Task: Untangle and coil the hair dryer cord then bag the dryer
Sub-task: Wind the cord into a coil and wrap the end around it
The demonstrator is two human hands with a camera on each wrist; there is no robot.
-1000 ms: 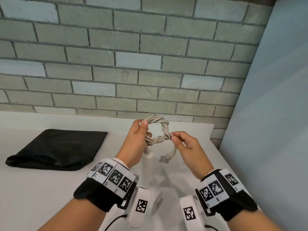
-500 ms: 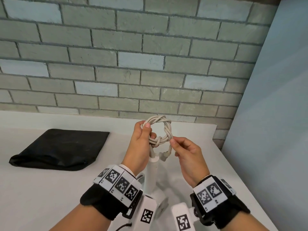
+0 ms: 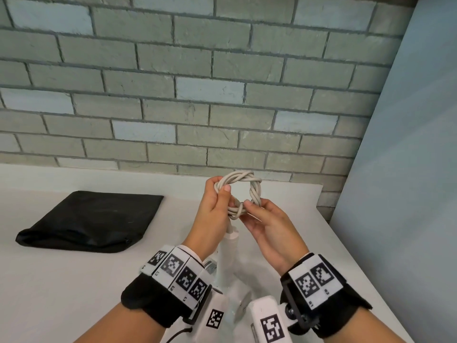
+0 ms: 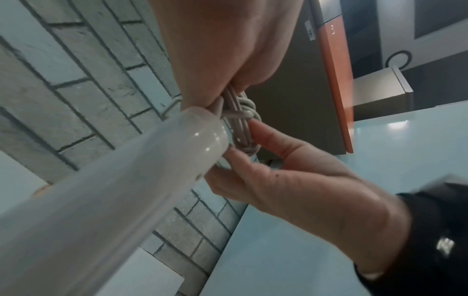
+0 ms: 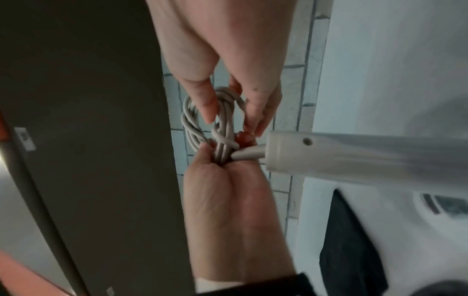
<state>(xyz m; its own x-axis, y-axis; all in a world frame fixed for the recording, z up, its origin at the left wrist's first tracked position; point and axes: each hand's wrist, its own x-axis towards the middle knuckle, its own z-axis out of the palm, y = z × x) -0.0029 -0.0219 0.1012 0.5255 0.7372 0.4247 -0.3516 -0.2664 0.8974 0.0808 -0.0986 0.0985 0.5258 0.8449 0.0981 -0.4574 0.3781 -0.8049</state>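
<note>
A beige cord coil [image 3: 248, 178], twisted into a small ring, is held up above the white table [image 3: 61, 280]. My left hand [image 3: 221, 191] grips the ring's left side, thumb over the strands. At the ring's lower right edge, my right hand [image 3: 252, 205] pinches the strands between thumb and fingers. The white hair dryer handle [image 3: 230, 246] hangs from the coil between my wrists; its body is mostly hidden. In the right wrist view the right hand [image 5: 235, 118] closes on the cord coil [image 5: 193, 124] beside the handle [image 5: 354, 158]. The black bag [image 3: 89, 219] lies flat to the left.
A grey brick wall [image 3: 197, 95] runs behind the table. A pale blue panel [image 3: 408, 194] stands along the table's right edge. In the left wrist view a dark cabinet with an orange edge [image 4: 336, 80] stands behind the hands.
The loose plug end that hung below the coil is out of sight now. My right hand has moved in and up to the ring's lower edge, closer to my left hand.
</note>
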